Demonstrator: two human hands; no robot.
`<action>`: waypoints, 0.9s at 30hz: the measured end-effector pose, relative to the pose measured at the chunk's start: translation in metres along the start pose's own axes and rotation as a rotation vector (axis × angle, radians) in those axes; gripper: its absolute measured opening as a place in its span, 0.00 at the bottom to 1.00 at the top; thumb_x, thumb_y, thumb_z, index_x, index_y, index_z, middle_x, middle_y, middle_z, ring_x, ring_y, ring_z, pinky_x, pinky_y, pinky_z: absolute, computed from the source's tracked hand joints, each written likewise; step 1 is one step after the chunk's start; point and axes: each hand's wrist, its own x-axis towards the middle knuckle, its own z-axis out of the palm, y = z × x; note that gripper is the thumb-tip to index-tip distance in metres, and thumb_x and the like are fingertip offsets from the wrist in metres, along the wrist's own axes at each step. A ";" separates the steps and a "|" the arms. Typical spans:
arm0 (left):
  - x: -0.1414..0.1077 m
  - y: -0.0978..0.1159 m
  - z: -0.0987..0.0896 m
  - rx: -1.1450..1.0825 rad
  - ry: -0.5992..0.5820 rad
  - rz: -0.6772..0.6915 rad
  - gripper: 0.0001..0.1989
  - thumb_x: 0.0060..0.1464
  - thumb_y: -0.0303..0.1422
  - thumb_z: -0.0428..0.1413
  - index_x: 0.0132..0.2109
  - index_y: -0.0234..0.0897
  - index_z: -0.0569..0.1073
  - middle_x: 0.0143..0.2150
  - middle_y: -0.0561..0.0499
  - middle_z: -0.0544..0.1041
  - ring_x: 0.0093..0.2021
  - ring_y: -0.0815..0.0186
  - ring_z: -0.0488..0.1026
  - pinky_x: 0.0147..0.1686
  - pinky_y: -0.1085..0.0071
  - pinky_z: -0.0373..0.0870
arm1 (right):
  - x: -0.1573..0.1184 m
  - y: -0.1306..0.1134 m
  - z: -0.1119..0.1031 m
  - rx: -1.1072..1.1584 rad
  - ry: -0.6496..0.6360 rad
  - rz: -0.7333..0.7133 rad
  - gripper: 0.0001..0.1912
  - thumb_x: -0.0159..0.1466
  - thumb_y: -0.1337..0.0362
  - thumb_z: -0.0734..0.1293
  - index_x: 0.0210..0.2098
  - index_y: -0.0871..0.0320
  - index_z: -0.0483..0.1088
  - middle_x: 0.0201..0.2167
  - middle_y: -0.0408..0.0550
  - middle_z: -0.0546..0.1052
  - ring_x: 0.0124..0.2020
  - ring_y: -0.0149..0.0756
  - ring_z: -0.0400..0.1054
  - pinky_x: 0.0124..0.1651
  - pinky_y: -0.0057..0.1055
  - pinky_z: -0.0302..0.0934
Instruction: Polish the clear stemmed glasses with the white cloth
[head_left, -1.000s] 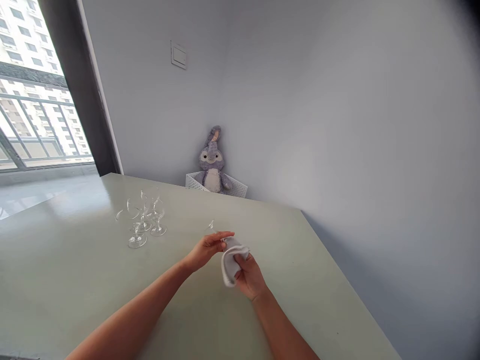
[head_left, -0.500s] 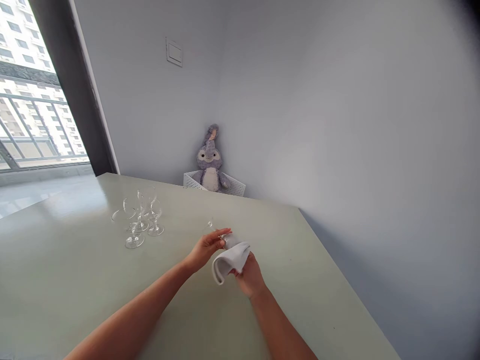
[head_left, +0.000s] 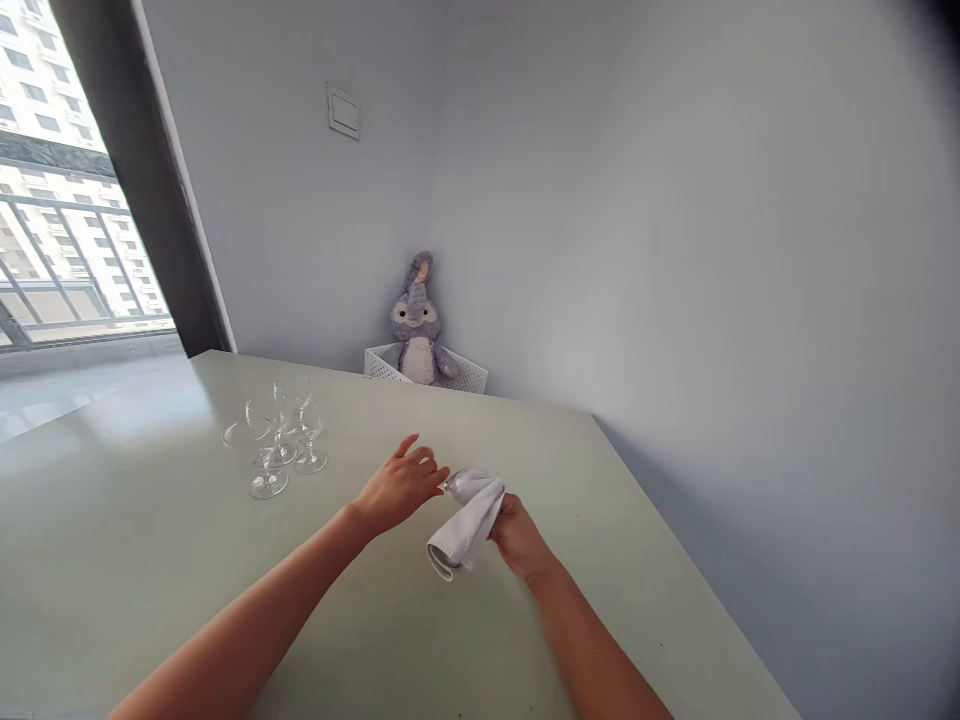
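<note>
Over the middle of the table, a stemmed wine glass [head_left: 454, 485] is held on its side, its bowl largely hidden by a white cloth [head_left: 471, 520]. My left hand [head_left: 403, 487] is closed at the stem end, with one finger raised and the others curled; the foot is hidden behind it. To the right, my right hand [head_left: 517, 537] grips the cloth against the bowl. One corner of the cloth hangs down in a loose fold. How far the cloth goes into the glass cannot be made out.
Several clear stemmed glasses [head_left: 268, 485] stand grouped on the left of the pale green table [head_left: 360, 620]. Beyond the far edge, a plush toy [head_left: 418, 335] sits in a white perforated basket [head_left: 469, 376] by the wall corner. A window [head_left: 75, 240] is at left.
My left hand has turned palm down, with its fingers curling and one lifted. My right hand has shifted slightly right, and the cloth now wraps more over the bowl.
</note>
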 end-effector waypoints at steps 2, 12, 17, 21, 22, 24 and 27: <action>0.002 -0.001 0.000 0.036 -0.058 0.044 0.10 0.57 0.32 0.47 0.45 0.38 0.68 0.28 0.51 0.72 0.35 0.65 0.68 0.46 0.61 0.59 | -0.009 -0.011 -0.003 0.113 -0.156 0.085 0.10 0.50 0.61 0.68 0.31 0.58 0.72 0.24 0.44 0.71 0.26 0.33 0.65 0.29 0.32 0.62; 0.013 0.024 -0.009 -0.098 -0.102 0.033 0.12 0.58 0.32 0.44 0.44 0.36 0.69 0.25 0.50 0.70 0.28 0.66 0.66 0.33 0.68 0.59 | -0.017 -0.017 -0.016 -0.087 -0.049 0.020 0.11 0.50 0.57 0.69 0.25 0.60 0.69 0.19 0.39 0.65 0.20 0.27 0.58 0.25 0.25 0.56; 0.004 0.026 -0.013 -0.888 -0.434 -0.222 0.15 0.54 0.41 0.47 0.30 0.37 0.72 0.19 0.55 0.65 0.21 0.72 0.61 0.23 0.75 0.56 | -0.036 -0.040 -0.030 -0.649 -0.303 -0.198 0.08 0.56 0.64 0.63 0.22 0.60 0.67 0.21 0.40 0.68 0.24 0.28 0.60 0.29 0.25 0.56; -0.008 0.029 0.001 -1.699 -0.794 -0.298 0.19 0.47 0.44 0.54 0.37 0.32 0.75 0.15 0.57 0.61 0.17 0.73 0.58 0.21 0.73 0.60 | -0.049 -0.065 -0.026 -1.071 -0.443 -0.504 0.09 0.59 0.69 0.59 0.26 0.56 0.69 0.27 0.41 0.73 0.29 0.30 0.66 0.34 0.25 0.59; -0.012 0.032 0.007 -1.851 -0.817 -0.313 0.20 0.45 0.45 0.55 0.38 0.31 0.75 0.14 0.58 0.59 0.15 0.73 0.56 0.21 0.71 0.61 | -0.051 -0.071 -0.024 -1.138 -0.455 -0.571 0.10 0.59 0.70 0.58 0.28 0.55 0.70 0.29 0.42 0.74 0.32 0.30 0.67 0.36 0.26 0.59; -0.018 0.039 0.017 -2.083 -0.814 -0.336 0.21 0.44 0.45 0.56 0.36 0.29 0.75 0.12 0.59 0.56 0.13 0.75 0.53 0.21 0.70 0.62 | -0.055 -0.080 -0.023 -1.211 -0.447 -0.663 0.14 0.59 0.73 0.55 0.34 0.55 0.70 0.34 0.43 0.76 0.38 0.31 0.68 0.39 0.26 0.60; -0.023 0.045 0.025 -2.256 -0.749 -0.374 0.20 0.44 0.43 0.57 0.36 0.28 0.76 0.12 0.59 0.55 0.13 0.75 0.53 0.20 0.71 0.61 | -0.058 -0.086 -0.032 -1.193 -0.337 -0.739 0.18 0.61 0.74 0.54 0.45 0.55 0.67 0.43 0.46 0.74 0.46 0.31 0.66 0.45 0.28 0.60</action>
